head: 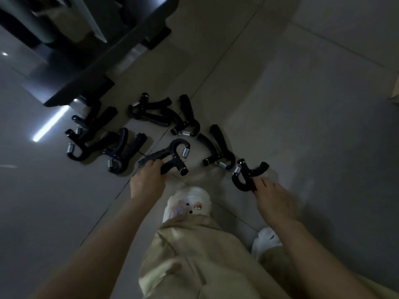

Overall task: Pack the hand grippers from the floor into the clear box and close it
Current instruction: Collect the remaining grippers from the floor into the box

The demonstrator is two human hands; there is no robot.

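A dark piece of furniture (71, 61) stood at the upper left, and it serves as the landmark here. Just below its lower corner, on the grey tiled floor (302, 104), lay a cluster of black hand grippers (92, 134), their handles overlapping and their metal springs catching the light. To the right of that corner, a little further out, two more grippers (164, 115) lay crossed over one another.

Below and to the right of the furniture, the left hand (148, 180) had its fingers curled round the handles of one hand gripper (170, 156), whose spring end pointed away from the person. Whether this gripper rested on the tile or was raised off it could not be told.

Further right again from the furniture, another gripper (218, 147) lay alone on the floor, handles pointing up and away. Farthest from the furniture, the right hand (275, 199) pinched the handles of a second held gripper (248, 175) between its fingertips, the spring end toward the upper left.

Between the two forearms, a leg in beige trousers (194, 255) and a pale slipper (187, 201) pointed toward the furniture. The clear box did not show in the view.
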